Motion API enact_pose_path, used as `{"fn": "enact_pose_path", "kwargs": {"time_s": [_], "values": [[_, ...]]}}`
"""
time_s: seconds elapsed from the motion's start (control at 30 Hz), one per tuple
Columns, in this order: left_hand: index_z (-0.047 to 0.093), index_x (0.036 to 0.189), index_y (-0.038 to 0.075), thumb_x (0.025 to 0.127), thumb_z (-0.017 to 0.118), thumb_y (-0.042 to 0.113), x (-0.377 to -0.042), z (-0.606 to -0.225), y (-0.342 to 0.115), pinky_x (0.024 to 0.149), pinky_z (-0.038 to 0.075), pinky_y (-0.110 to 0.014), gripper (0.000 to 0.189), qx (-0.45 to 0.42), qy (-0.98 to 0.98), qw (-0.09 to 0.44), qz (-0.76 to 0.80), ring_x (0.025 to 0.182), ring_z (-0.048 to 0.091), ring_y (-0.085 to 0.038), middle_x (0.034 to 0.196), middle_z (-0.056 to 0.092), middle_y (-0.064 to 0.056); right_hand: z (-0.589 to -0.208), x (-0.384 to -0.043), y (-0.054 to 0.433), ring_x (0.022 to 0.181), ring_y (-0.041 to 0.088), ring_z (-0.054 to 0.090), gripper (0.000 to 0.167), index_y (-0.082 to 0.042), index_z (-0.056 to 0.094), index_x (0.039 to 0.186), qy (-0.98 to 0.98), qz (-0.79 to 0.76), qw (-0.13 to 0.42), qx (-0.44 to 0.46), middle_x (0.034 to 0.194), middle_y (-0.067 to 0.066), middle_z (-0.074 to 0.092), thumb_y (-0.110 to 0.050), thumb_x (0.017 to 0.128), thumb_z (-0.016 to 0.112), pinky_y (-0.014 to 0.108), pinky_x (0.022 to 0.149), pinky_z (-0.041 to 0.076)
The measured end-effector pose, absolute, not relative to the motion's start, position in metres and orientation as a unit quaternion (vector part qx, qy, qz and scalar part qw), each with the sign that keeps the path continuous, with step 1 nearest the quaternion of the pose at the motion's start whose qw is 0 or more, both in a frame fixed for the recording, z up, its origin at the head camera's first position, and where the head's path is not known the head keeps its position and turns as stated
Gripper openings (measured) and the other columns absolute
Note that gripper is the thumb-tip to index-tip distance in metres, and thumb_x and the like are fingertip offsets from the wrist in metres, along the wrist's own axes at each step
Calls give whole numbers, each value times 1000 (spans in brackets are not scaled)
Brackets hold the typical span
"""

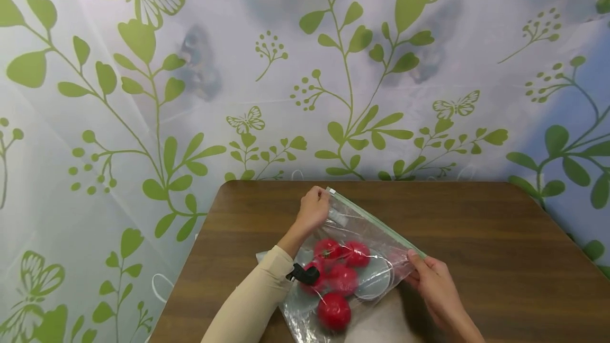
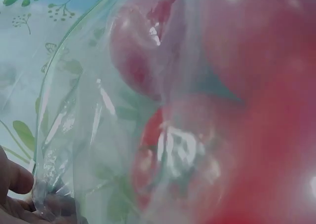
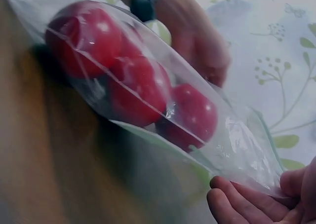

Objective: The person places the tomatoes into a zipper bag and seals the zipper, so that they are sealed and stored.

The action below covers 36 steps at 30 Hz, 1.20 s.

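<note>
A clear zip bag (image 1: 367, 221) with a pale green zip strip is stretched between both hands. Several red tomatoes (image 1: 334, 311) lie inside it, one showing a green stem end. My left hand (image 1: 314, 208) pinches the bag's upper left corner, close to a small white slider (image 1: 332, 191). At the other end of the strip, my right hand (image 1: 432, 279) grips the upper right corner between thumb and fingers. The right wrist view shows that thumb and fingers (image 3: 252, 202) on the film, with the tomatoes (image 3: 187, 116) grouped farther down the bag.
The bag is held over a brown wooden table (image 1: 491, 237). Pale grey round shapes (image 1: 374, 279) show through the film beside the tomatoes. A whitish patch (image 1: 386, 322) lies below the bag at the front. Behind the table hangs a leaf-and-butterfly patterned cloth (image 1: 267, 78).
</note>
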<state>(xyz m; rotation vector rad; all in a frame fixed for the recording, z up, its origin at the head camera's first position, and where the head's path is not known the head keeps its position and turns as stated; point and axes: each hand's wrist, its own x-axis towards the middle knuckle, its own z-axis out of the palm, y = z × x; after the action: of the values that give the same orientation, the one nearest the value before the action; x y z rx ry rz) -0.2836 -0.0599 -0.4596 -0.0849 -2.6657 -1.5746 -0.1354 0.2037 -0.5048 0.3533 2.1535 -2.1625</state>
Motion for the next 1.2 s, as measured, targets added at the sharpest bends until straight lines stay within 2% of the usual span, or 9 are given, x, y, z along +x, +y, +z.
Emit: {"fn": "enact_pose_path", "kwargs": {"time_s": [0.17,0.33,0.43,0.57,0.63,0.7,0.83,1.03,1.2], "values": [[66,114,5,114,48,18,-281,-462,-60,80,53,-39,23,-44,-858,38,-511,86,61,-20,94,67,-7,-502,-147,213,98,3,75,50,18,56,140,705,-698,38,120,109,0,79,-27,119,48,22,88,62],[65,113,4,115,49,17,-277,-462,-56,70,48,-32,20,-56,-847,55,-525,75,57,-15,88,67,-5,-489,-156,216,107,-5,71,57,2,61,151,769,-629,-9,113,127,3,80,-41,114,60,14,88,57],[65,114,4,115,51,16,-273,-462,-54,66,48,-30,19,-72,-844,68,-527,72,57,-13,87,70,-6,-477,-160,211,114,5,75,52,-11,69,148,840,-527,-80,97,136,5,78,-47,111,64,7,86,50],[64,114,5,114,52,14,-268,-462,-49,63,46,-27,15,-96,-844,84,-521,66,55,-10,84,70,-5,-464,-171,196,117,28,79,42,-15,75,141,880,-440,-166,60,132,8,80,-41,109,68,5,83,47],[64,114,5,114,52,13,-265,-461,-47,61,45,-26,14,-105,-842,87,-522,64,53,-9,82,69,-4,-458,-178,187,115,31,80,40,-15,75,140,882,-434,-182,36,131,9,80,-38,108,71,12,85,55],[63,113,6,114,52,12,-263,-462,-45,59,43,-25,13,-109,-840,90,-524,62,51,-7,81,67,-3,-452,-186,177,115,31,80,38,-14,76,139,878,-440,-187,8,131,9,80,-34,106,74,26,91,62],[64,113,4,112,54,9,-260,-461,-43,56,40,-24,11,-115,-835,99,-528,59,48,-6,77,65,-2,-444,-207,153,112,32,81,35,-9,77,134,870,-451,-194,-53,126,12,82,-25,103,79,52,95,64],[64,114,5,111,55,8,-256,-460,-42,53,37,-22,10,-122,-833,100,-530,57,44,-6,71,56,3,-440,-232,127,103,32,83,31,-6,80,128,875,-434,-190,-106,117,13,84,-19,101,81,53,89,66],[64,112,5,111,55,8,-254,-458,-42,54,38,-22,9,-125,-835,101,-526,58,46,-5,72,61,2,-440,-242,113,94,29,83,24,-5,83,121,882,-414,-187,-123,109,11,85,-18,101,82,49,81,67]]}}
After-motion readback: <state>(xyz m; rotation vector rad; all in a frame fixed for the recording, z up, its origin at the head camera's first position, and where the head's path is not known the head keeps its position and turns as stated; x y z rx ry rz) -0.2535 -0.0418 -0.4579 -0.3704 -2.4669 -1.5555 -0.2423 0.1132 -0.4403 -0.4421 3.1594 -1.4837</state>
